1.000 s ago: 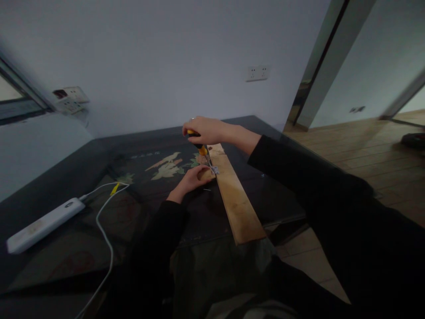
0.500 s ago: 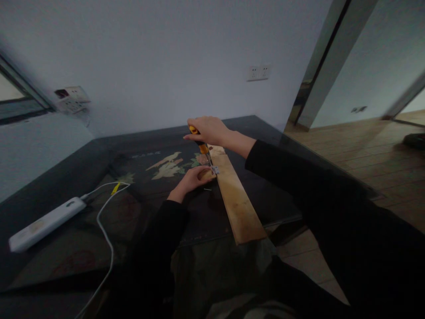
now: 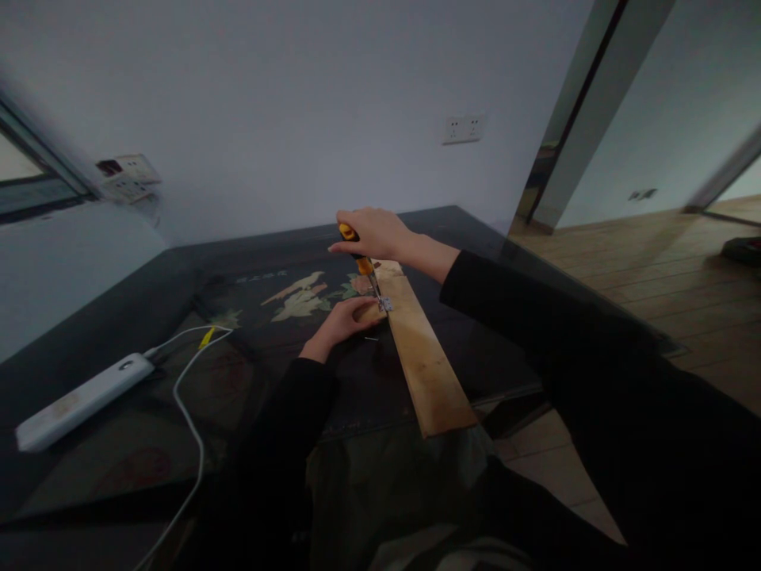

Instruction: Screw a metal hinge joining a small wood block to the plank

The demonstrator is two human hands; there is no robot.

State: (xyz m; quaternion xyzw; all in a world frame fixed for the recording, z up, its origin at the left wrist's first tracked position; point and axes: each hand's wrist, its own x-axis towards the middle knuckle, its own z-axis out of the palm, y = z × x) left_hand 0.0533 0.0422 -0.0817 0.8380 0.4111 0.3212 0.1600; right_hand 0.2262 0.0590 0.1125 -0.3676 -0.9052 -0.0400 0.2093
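A wooden plank is laid on the dark glass-topped table, its long axis running from the near table edge, where its end overhangs, away and slightly leftward toward the wall. Beside the plank's left edge a loose screw is seen on the glass. Partway up the plank a small metal hinge is set at the left edge.

The left hand is laid flat, fingers loosely extended, pressed against the plank's left side just beside the hinge; nothing is gripped by it. Above it a screwdriver with a yellow-and-black handle is held nearly upright, tilted a little, tip down on the hinge. The right hand is closed around the handle top, directly over the left hand.

Far left, a white power strip with its cable is noted, well apart from both hands.
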